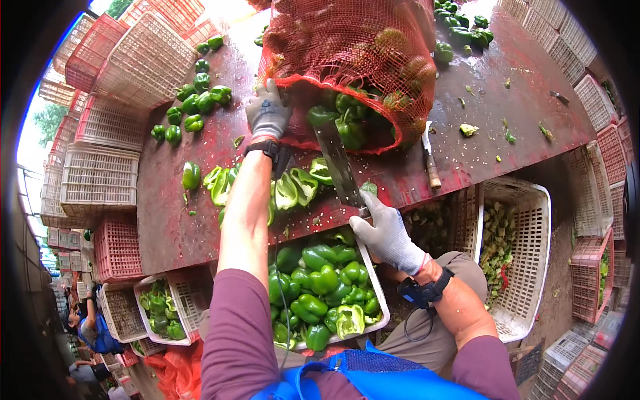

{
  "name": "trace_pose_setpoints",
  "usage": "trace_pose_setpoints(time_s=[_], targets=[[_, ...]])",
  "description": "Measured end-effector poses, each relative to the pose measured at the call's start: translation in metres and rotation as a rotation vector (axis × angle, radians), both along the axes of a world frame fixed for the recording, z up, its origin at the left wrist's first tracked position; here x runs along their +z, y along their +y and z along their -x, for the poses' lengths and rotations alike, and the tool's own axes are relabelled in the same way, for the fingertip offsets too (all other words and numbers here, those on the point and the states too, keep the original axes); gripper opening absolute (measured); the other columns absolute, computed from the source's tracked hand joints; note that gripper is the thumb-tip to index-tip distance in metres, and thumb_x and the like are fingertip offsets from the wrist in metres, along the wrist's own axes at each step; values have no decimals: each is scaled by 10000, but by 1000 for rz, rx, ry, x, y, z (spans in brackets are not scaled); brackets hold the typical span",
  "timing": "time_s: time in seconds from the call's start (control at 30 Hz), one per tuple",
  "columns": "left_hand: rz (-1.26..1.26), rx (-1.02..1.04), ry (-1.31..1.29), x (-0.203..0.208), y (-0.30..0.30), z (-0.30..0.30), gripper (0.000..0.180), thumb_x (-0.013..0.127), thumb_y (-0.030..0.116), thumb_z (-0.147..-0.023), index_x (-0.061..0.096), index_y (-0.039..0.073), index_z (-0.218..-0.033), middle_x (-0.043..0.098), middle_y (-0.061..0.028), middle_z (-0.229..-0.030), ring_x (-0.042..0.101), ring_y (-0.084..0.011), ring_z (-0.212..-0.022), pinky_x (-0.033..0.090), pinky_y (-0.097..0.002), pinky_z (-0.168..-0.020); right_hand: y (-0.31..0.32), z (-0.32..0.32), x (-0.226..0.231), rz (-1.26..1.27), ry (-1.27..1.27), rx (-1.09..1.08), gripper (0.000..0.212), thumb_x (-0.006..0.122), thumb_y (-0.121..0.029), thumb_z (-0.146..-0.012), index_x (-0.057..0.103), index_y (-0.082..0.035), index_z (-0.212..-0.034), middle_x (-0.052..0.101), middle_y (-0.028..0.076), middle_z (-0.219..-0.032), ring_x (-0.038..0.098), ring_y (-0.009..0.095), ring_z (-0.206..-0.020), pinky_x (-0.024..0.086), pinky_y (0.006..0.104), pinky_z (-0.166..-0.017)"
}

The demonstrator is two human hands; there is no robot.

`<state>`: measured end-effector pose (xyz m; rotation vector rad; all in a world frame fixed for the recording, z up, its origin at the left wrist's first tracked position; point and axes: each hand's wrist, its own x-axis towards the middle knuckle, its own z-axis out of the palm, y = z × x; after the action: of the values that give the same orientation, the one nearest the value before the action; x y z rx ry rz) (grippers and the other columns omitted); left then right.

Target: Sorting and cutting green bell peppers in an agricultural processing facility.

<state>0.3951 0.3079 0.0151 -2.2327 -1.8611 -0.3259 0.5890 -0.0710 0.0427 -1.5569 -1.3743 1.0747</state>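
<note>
The two gloved hands are apart: the left hand (269, 112) is clamped on the edge of a red mesh bag (413, 80), at the left side of its mouth, while the right hand (388, 230), lower and nearer the body, grips the handle of a broad-bladed knife (341, 173). The blade's long axis runs forward from the right hand and slightly left, so that its far end reaches the bag's mouth, which opens toward the person; whether it touches the whole green bell peppers (351, 133) there cannot be told. The bag lies straight ahead of the right hand and just to the right of the left, which is the nearer of the two. A small green scrap (369, 188) sits by the right fingertips, perhaps held, perhaps not. Between the hands, left of the blade, cut pepper halves (287, 193) lie on the reddish tabletop (167, 233). Ahead of the right hand and to its right, a second knife (431, 160) rests beside the bag. Farther out, loose bell peppers (205, 102) are scattered left of the left hand, and a pepper-filled crate (376, 280) stands below the right hand, toward the body
</note>
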Motion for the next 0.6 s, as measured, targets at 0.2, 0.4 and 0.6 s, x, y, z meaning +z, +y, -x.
trace_pose_setpoints(time_s=[0.2,0.4,0.6], targets=[[66,-222,-407,34,-40,60,886,940,478,-863,612,65,-1575,753,-256,-1411,788,-411,-1232,616,-512,-1098,-8,7,1,-75,40,-36,633,735,-313,-1026,617,-64,-1596,808,253,-1073,826,425,-929,656,490,-898],[558,-180,-1212,61,-209,194,841,881,353,-1008,532,-14,-1679,773,-132,-1343,756,-219,-1196,616,-343,-1046,-39,45,21,-133,-25,-1,617,723,-303,-1022,617,-62,-1580,798,242,-976,809,454,-903,639,538,-836],[514,175,-1333,-23,-369,275,402,718,480,-1156,744,100,-1284,770,-21,-1053,731,-104,-788,597,-282,-616,-87,122,36,-85,-238,274,574,707,-302,-1043,597,-56,-1550,804,271,-957,796,501,-921,617,608,-823]])
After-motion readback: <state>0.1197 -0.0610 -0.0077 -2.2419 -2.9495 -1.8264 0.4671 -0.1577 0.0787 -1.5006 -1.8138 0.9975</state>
